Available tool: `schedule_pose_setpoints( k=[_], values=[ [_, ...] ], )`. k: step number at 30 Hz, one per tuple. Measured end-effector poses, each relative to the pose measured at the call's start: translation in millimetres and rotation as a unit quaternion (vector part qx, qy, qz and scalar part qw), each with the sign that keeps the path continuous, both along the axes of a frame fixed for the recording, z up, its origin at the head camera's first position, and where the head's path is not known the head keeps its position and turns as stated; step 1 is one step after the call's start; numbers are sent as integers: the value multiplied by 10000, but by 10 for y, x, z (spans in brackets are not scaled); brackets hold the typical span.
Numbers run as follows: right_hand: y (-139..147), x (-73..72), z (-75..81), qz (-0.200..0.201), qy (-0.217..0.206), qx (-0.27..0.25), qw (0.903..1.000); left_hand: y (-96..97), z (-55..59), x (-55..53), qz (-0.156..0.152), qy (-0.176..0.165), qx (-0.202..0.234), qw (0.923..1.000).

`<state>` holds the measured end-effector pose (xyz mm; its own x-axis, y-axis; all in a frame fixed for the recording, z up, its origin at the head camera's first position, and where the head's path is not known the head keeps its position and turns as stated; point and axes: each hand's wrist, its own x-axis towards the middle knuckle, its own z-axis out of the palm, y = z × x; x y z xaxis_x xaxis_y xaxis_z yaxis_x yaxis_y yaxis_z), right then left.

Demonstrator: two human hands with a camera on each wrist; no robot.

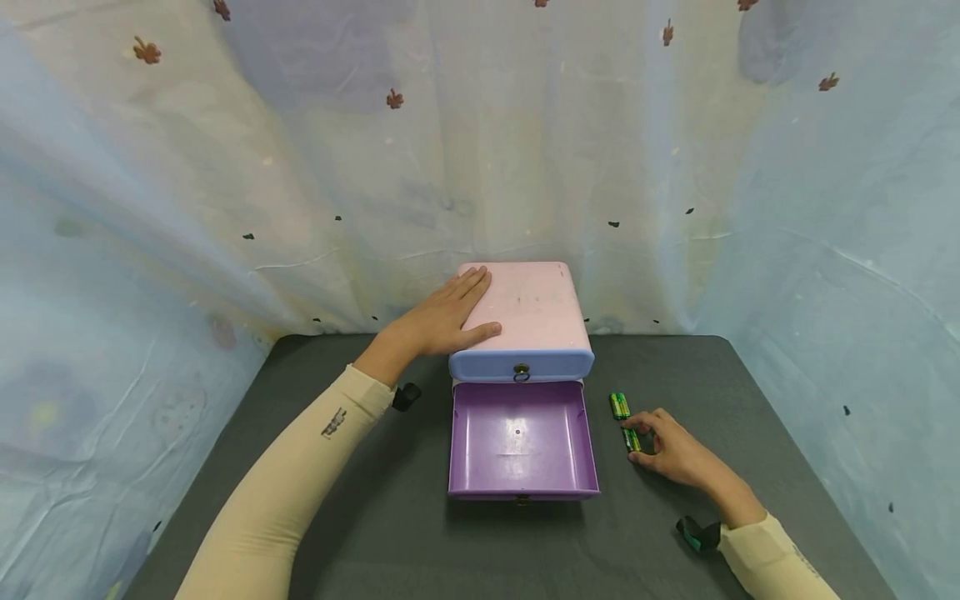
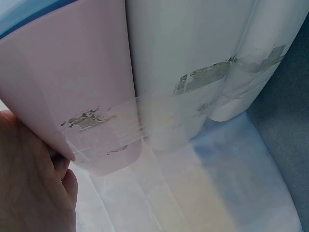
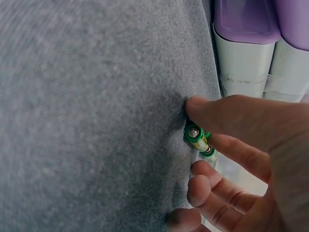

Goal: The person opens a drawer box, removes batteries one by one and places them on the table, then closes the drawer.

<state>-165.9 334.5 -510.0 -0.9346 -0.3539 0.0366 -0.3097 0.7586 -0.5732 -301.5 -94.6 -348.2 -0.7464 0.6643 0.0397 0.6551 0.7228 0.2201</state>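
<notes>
The left hand [image 1: 450, 321] rests on the far left part of the pink top of a small cabinet [image 1: 528, 308], its fingers straight and close together, the thumb spread apart from them. To the right, thumb and index finger of the right hand [image 1: 671, 447] stand apart, curved about the near pair of green batteries [image 1: 632, 440] on the dark table [image 1: 360, 533] (whether they press it, I cannot tell). The far pair of batteries [image 1: 619, 406] lies just beyond. A purple drawer [image 1: 517, 467] stands pulled out toward the near side, left of both pairs, beneath the cabinet's blue front [image 1: 487, 365].
</notes>
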Motion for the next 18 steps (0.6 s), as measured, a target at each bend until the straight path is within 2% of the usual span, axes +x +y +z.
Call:
schedule_pose_setpoints(
  k=[8,18],
  values=[
    [-9,22,49,29,65,-3,10000,0,-12,-2,41,25,-49,10000],
    [-141,63,181,-208,749,-29,9970,-4,-12,-12,36,14,-13,10000]
  ],
)
